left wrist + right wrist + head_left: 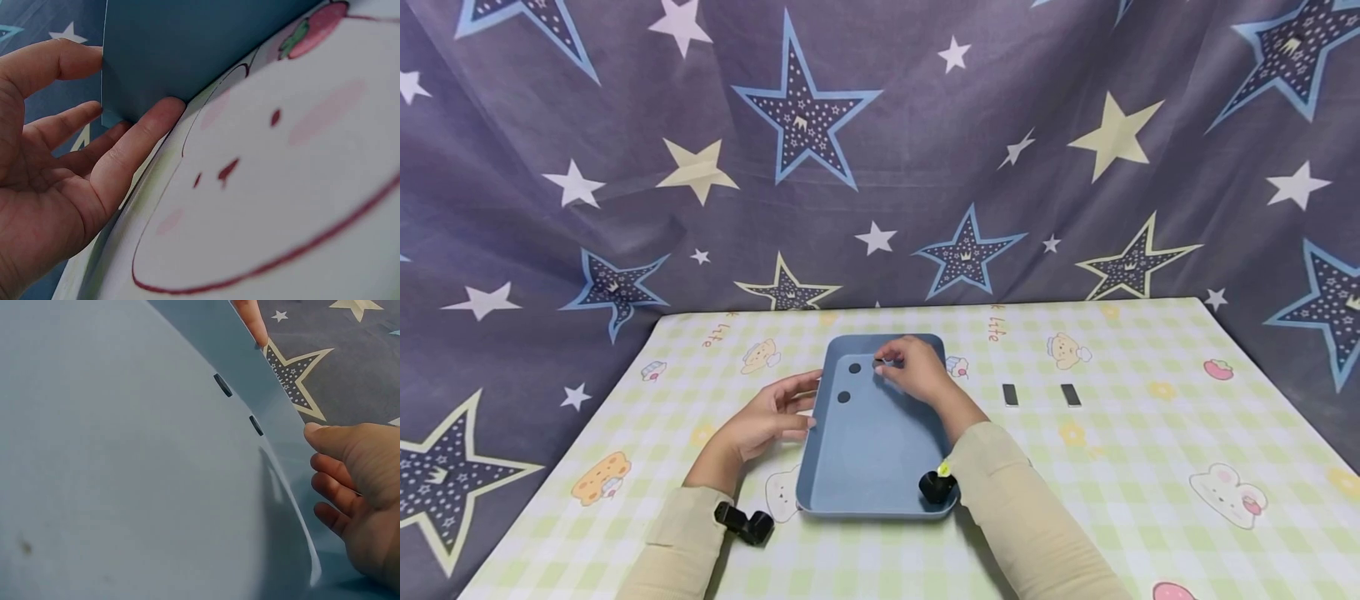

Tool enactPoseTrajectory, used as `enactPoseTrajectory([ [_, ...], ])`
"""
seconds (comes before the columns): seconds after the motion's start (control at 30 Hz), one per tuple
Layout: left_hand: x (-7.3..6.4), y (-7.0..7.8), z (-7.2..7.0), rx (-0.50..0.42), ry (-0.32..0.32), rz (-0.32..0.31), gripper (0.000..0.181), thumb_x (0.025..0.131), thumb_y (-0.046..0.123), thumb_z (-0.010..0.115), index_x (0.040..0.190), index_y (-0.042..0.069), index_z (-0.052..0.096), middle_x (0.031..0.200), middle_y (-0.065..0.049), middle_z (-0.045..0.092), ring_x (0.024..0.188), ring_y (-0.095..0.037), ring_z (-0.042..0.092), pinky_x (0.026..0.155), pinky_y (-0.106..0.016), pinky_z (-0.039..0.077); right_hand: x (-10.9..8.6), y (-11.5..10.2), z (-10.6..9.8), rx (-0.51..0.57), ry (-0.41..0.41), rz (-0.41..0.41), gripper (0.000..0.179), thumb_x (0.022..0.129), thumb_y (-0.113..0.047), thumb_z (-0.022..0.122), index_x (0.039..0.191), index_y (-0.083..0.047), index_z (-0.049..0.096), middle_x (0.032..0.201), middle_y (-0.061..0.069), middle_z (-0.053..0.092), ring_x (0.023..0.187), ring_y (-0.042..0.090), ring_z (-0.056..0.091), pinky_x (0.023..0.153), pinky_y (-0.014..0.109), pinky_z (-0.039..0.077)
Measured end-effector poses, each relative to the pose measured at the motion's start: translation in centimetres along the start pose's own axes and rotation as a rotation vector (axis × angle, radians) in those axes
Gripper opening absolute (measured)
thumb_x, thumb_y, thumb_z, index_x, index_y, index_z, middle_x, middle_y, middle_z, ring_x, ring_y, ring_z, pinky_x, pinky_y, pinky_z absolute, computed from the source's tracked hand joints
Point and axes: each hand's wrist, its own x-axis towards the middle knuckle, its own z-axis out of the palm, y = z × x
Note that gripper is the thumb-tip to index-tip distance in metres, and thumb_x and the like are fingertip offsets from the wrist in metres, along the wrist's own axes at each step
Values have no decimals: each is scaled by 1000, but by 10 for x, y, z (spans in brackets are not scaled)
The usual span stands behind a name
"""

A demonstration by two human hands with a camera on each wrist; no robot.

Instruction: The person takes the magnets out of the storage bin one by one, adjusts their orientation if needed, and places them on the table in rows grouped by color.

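A blue rectangular tray (880,492) lies on the table, with two small black discs (844,397) flat on its floor near the left wall. My left hand (778,410) rests against the outside of that wall. Its fingers and thumb touch the tray side (150,56) in the left wrist view, none curled over the rim. Over the tray's far part, my right hand (913,367) pinches a small black disc (877,362) between thumb and fingers. In the right wrist view that pinched disc is hidden, while the two lying discs (222,385) show beside the wall.
Two dark rectangular pieces with pale edges, a left one (1011,395) and a right one (1071,395), lie right of the tray. A checked cloth (1120,517) covers the table. Behind it hangs a star-patterned curtain (880,167).
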Motion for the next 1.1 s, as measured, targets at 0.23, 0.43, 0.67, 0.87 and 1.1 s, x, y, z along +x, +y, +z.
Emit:
enactPoseTrajectory([
  [0.23,0,1,0,6,1,-2,82,81,-7,66,153,0,25,151,-27,31,134,-37,40,89,-37,53,0,-5,-6,42,-35,-3,12,89,-9,71,100,-8,73,88,1,65,84,17,60,74,32,51],
  [0.43,-1,2,1,9,9,-5,82,82,-7,65,153,1,27,151,-27,31,133,-35,42,88,-37,54,-1,-7,-13,42,-31,-15,12,89,-8,71,101,-9,73,89,1,64,84,16,60,73,31,51],
  [0.67,0,2,2,5,1,-9,82,82,-7,65,153,0,26,152,-27,30,133,-37,41,89,-37,54,-5,-17,-20,28,-27,-79,13,89,-10,71,102,-9,73,92,1,64,86,16,60,76,31,51],
  [0.87,1,1,2,7,1,-10,82,82,-7,65,153,0,25,151,-27,30,134,-38,40,89,-38,53,-8,-25,-29,20,-46,-105,14,91,-12,70,104,-9,73,93,0,64,86,16,59,76,31,51],
  [1.1,0,1,2,11,6,-8,81,82,-8,65,153,1,27,151,-27,30,133,-35,42,89,-38,54,-15,-29,-40,-2,-53,-123,14,91,-12,70,104,-8,73,91,1,64,86,17,59,80,34,51],
])
